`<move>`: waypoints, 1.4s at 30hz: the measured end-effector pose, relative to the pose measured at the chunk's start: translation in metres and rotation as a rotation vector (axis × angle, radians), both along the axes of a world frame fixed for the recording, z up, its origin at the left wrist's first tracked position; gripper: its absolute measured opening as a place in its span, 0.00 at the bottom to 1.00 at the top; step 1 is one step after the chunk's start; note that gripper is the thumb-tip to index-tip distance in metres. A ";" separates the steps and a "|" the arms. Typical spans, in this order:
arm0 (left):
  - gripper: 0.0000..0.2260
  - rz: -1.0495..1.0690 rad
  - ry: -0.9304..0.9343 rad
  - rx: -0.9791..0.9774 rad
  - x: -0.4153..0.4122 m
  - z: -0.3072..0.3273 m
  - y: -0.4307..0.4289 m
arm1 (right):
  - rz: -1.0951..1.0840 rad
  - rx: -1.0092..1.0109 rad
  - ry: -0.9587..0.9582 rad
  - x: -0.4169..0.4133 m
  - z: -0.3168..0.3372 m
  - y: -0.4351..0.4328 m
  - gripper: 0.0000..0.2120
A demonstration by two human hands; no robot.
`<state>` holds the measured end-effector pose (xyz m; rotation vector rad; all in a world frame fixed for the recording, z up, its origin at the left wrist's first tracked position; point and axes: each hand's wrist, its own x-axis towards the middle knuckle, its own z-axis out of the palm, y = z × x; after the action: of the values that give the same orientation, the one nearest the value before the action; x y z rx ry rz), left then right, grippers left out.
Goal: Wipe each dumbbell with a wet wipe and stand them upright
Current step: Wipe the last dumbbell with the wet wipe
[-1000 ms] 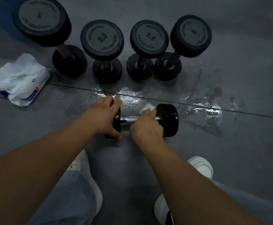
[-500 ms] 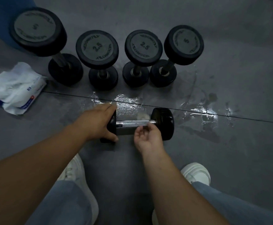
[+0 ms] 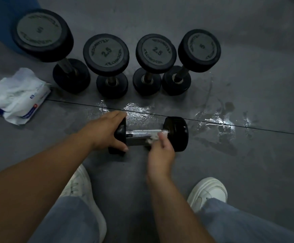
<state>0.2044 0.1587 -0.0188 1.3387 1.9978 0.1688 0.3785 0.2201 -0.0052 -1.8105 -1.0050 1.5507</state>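
A dumbbell (image 3: 176,134) lies on the wet floor (image 3: 247,172), on the near side of four upright dumbbells (image 3: 107,53). The left hand (image 3: 104,132) grasps its left head; the right hand (image 3: 161,153) pinches a wet wipe (image 3: 152,139) against its handle (image 3: 142,133).

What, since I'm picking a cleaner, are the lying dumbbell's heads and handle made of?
The heads look matte black, probably rubber-coated: no shine. The handle is bright silvery metal, likely chromed steel: it glints, its middle seemingly textured.
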 end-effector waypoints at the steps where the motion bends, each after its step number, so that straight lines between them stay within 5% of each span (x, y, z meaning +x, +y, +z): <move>1: 0.56 0.008 0.004 0.018 0.002 0.001 -0.002 | 0.285 0.267 -0.299 0.001 -0.005 0.005 0.22; 3: 0.56 0.028 0.010 0.042 0.004 0.001 -0.006 | 0.846 0.645 -0.765 -0.001 -0.015 0.011 0.28; 6: 0.55 0.028 0.007 0.017 0.004 -0.001 -0.005 | 1.318 0.782 -0.761 0.002 -0.021 -0.004 0.25; 9: 0.56 0.028 -0.018 -0.004 0.000 -0.002 -0.002 | 1.082 0.695 -0.496 0.006 -0.018 0.008 0.12; 11: 0.55 0.030 -0.032 -0.004 0.000 -0.002 0.000 | 0.926 0.523 -0.490 0.002 -0.022 0.032 0.10; 15: 0.55 0.028 -0.039 -0.008 0.000 -0.003 0.001 | 1.324 0.493 -0.605 -0.008 -0.023 0.036 0.17; 19: 0.56 0.044 -0.047 -0.018 -0.001 -0.009 0.000 | 1.143 0.602 -0.681 -0.016 -0.017 0.046 0.13; 22: 0.54 0.047 -0.065 -0.004 -0.001 -0.009 0.001 | 1.406 0.770 -0.788 -0.024 -0.027 0.036 0.18; 27: 0.54 0.061 -0.069 0.043 0.000 -0.013 -0.004 | 1.396 0.603 -0.454 -0.018 -0.025 0.052 0.10; 31: 0.55 0.086 -0.102 0.012 -0.002 -0.017 0.000 | 1.279 0.437 -0.583 -0.041 -0.026 0.077 0.18; 34: 0.55 0.084 -0.105 0.021 0.000 -0.018 -0.002 | 1.570 0.213 -0.796 -0.073 -0.037 0.082 0.17; 37: 0.54 0.085 -0.118 0.035 0.001 -0.016 -0.002 | 1.617 0.118 -0.759 -0.088 -0.031 0.090 0.14; 40: 0.53 0.112 -0.170 0.052 -0.004 -0.016 0.002 | 1.307 0.276 -0.500 -0.077 -0.022 0.099 0.16; 42: 0.53 0.125 -0.205 0.049 -0.008 -0.019 0.005 | 1.331 0.520 -0.498 -0.065 -0.019 0.085 0.18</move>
<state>0.1965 0.1637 -0.0377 1.1765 1.9136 0.3996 0.3138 0.3046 -0.0246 -1.0866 -2.8908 1.1365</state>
